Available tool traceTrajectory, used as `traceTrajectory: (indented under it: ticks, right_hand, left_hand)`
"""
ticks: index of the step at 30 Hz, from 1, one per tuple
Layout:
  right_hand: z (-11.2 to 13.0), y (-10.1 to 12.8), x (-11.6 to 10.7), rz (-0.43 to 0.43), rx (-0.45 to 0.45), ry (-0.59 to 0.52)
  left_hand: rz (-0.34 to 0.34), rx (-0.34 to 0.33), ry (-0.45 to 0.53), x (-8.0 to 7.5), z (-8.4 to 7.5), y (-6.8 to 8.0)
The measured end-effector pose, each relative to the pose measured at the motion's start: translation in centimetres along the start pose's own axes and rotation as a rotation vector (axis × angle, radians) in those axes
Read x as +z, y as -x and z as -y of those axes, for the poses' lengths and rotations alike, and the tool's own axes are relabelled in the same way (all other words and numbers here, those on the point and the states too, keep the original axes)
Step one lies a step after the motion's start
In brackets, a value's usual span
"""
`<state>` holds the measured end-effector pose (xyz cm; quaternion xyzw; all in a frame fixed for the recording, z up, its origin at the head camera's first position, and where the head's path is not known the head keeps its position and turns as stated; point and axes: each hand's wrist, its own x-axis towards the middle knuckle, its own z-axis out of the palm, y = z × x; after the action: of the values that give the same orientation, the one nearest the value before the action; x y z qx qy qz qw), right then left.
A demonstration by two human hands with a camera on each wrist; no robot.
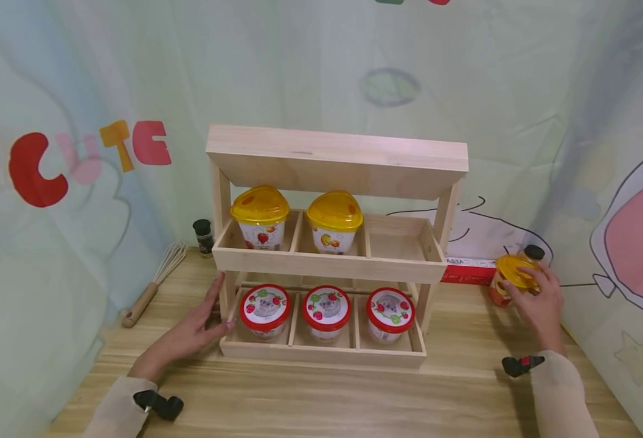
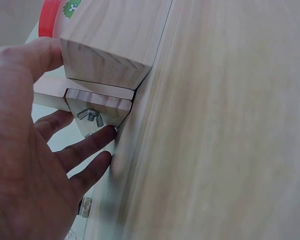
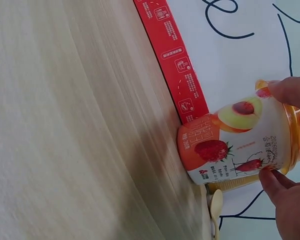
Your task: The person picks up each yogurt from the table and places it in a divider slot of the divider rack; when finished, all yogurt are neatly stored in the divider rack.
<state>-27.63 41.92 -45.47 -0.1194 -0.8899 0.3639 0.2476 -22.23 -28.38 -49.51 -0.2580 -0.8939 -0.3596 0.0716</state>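
Observation:
A two-tier wooden rack (image 1: 329,260) stands in the middle of the table. My left hand (image 1: 190,334) touches its left side, with fairly straight fingers (image 2: 90,150) against the lower end near a wing nut (image 2: 90,117). At the far right, my right hand (image 1: 540,304) pinches a fruit-printed cup (image 3: 230,142) near its yellow lid (image 1: 515,272). Two similar yellow-lidded cups, one on the left (image 1: 261,219) and one in the middle (image 1: 334,224), sit on the upper tier. Below them are three red-rimmed cups, left (image 1: 266,310), middle (image 1: 326,310) and right (image 1: 390,313).
A red box (image 1: 468,272) lies along the back wall by the held cup, and a black-capped jar (image 1: 533,252) is behind it. On the left are a whisk (image 1: 154,286) and a dark spice jar (image 1: 203,237). Printed curtains enclose the table (image 1: 321,401).

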Motion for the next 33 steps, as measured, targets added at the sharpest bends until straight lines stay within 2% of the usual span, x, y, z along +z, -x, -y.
traceTrajectory:
  ticks: [9, 17, 23, 33]
  right_hand:
    - [0.6, 0.3, -0.9, -0.027, -0.002, -0.071]
    - [1.8, 0.2, -1.8, -0.065, -0.039, -0.049]
    - [3.0, 0.4, -2.4, -0.120, -0.098, -0.044]
    - [6.5, 0.9, -3.6, -0.172, -0.209, -0.122]
  left_hand:
    - [0.015, -0.037, 0.008, 0.2, 0.4, 0.0]
    - [0.015, -0.026, 0.010, 0.2, 0.5, -0.1]
    - [0.013, -0.016, 0.000, 0.2, 0.7, -0.1]
    - [0.017, -0.028, 0.027, 0.2, 0.5, -0.1]
